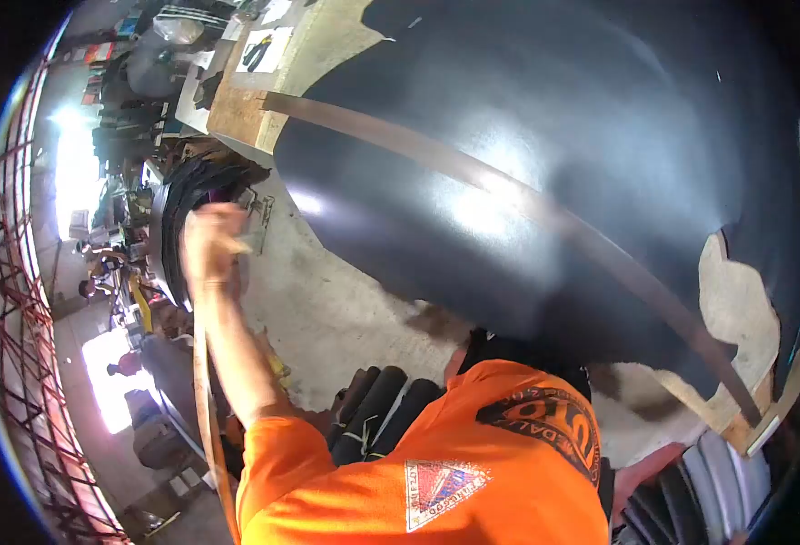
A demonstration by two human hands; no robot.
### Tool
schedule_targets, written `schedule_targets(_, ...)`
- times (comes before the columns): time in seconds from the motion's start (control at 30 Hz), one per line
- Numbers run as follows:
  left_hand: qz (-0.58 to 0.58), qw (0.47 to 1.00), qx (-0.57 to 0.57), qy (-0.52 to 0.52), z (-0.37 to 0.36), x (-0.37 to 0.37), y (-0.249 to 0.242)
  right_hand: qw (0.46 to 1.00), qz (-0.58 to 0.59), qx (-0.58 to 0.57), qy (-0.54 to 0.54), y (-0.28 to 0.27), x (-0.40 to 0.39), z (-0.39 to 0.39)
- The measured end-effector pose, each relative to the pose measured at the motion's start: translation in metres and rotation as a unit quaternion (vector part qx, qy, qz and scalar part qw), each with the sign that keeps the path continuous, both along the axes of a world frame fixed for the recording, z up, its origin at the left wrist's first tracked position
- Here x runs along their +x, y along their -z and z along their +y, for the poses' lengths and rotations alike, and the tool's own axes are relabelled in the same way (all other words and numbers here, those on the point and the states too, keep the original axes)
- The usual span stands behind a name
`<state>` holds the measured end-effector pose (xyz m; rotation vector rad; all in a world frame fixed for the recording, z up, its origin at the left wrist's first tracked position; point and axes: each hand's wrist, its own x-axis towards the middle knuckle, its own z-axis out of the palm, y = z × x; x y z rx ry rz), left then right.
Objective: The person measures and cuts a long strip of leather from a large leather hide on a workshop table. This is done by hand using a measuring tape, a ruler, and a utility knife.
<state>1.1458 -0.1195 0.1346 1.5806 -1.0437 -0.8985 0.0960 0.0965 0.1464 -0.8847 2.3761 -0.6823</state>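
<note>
My left hand (214,243) is raised at the left, beside a stack of dark sheets (182,213). Motion smears its fingers, so its grip cannot be made out. A long, narrow brown strip (204,391) runs from near this hand down to the bottom edge; whether the hand holds it is unclear. Large black sheet material (400,227), glossy under the light, covers much of a table. Another long, flat brown strip (418,150) lies diagonally across it, its ends over the wooden table edges. My right hand does not show.
Dark rolls (382,404) tied with string lie below the table, beside my orange shirt. More rolls or folded sheets (691,490) are at the lower right. White paper with a dark object (265,49) rests at the table's upper left. People appear in the far left background.
</note>
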Motion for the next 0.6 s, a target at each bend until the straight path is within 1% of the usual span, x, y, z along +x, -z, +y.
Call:
schedule_targets(0.03, -0.043, 0.992, 0.104, 0.057, 0.0, -0.05, 0.04, 0.999, -0.03, 0.004, -0.016, 0.008, 0.005, -0.008)
schedule_targets(0.07, -0.032, 0.967, 0.238, 0.087, 0.003, -0.055, 0.083, 0.996, -0.076, 0.013, -0.04, 0.019, 0.015, -0.022)
schedule_targets(0.1, 0.037, 0.962, 0.262, 0.071, 0.005, -0.045, 0.13, 0.989, -0.127, 0.025, -0.069, 0.032, 0.028, -0.035)
schedule_targets(0.13, -0.023, 0.969, 0.246, -0.016, -0.002, -0.048, 0.157, 0.978, -0.18, 0.042, -0.098, 0.046, 0.045, -0.049)
schedule_targets(0.17, -0.139, 0.959, 0.21, -0.132, -0.01, -0.032, 0.193, 0.961, -0.231, 0.067, -0.133, 0.06, 0.07, -0.068)
schedule_targets(0.2, -0.307, 0.894, 0.174, -0.275, -0.015, -0.005, 0.237, 0.94, -0.279, 0.097, -0.173, 0.072, 0.105, -0.087)
schedule_targets(0.27, -0.18, 0.908, 0.114, -0.36, -0.041, -0.007, 0.248, 0.887, -0.365, 0.139, -0.246, 0.085, 0.187, -0.131)
schedule_targets(0.3, -0.168, 0.911, 0.121, -0.357, -0.052, 0.002, 0.254, 0.857, -0.404, 0.156, -0.279, 0.091, 0.211, -0.142)
schedule_targets(0.37, -0.146, 0.917, 0.137, -0.346, -0.063, 0.018, 0.268, 0.881, -0.35, 0.123, -0.294, 0.112, 0.228, -0.138)
schedule_targets(0.4, -0.103, 0.918, 0.106, -0.367, -0.068, 0.009, 0.255, 0.887, -0.357, 0.094, -0.276, 0.122, 0.233, -0.132)
schedule_targets(0.43, -0.082, 0.927, 0.087, -0.356, -0.074, 0.003, 0.241, 0.893, -0.366, 0.063, -0.256, 0.129, 0.239, -0.127)
schedule_targets(0.5, -0.106, 0.923, 0.114, -0.353, -0.093, 0.004, 0.226, 0.887, -0.411, 0.068, -0.2, 0.138, 0.243, -0.116)
schedule_targets(0.53, -0.097, 0.929, 0.083, -0.348, -0.1, -0.003, 0.219, 0.889, -0.407, 0.071, -0.199, 0.143, 0.24, -0.11)
schedule_targets(0.57, -0.139, 0.913, 0.115, -0.367, -0.105, 0.006, 0.231, 0.891, -0.402, 0.075, -0.198, 0.147, 0.237, -0.105)
schedule_targets(0.6, -0.181, 0.894, 0.148, -0.383, -0.111, 0.027, 0.255, 0.897, -0.39, 0.068, -0.197, 0.15, 0.233, -0.099)
